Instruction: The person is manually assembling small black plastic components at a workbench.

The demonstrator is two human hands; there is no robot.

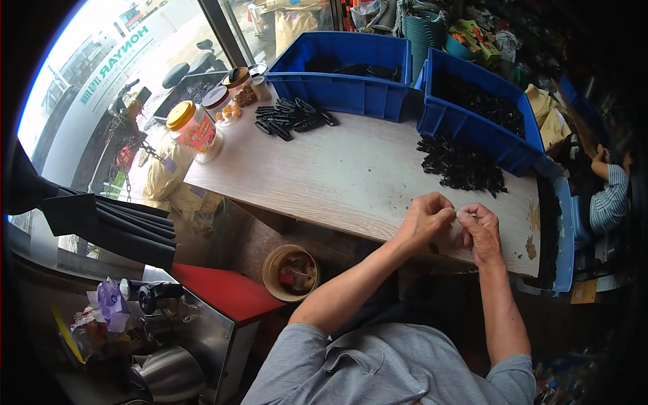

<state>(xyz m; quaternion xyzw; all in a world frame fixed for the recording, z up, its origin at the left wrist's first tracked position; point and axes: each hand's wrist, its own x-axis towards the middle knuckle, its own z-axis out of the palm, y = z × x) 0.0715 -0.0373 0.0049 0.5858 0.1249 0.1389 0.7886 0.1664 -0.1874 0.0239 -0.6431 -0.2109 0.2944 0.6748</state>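
Note:
Over the front edge of the pale wooden table [324, 172], my two hands are close together, near its right end. My left hand [428, 217] is closed, thumb and fingertips pinched toward the right hand. My right hand [480, 233] is also closed in a pinch, its thumb against the bent fingers. Whatever lies between the fingertips is too small to make out. Just beyond them spreads a heap of small black pieces [460, 164]. Farther left on the table lies a pile of longer black clip-like parts [289, 117].
A blue bin [331, 94] at the back and another blue bin [472, 138] at right hold black parts. Jars, one a yellow-lidded jar [194, 128], line the left edge. A waste bucket [291, 273] stands on the floor. Another person [609, 196] sits far right.

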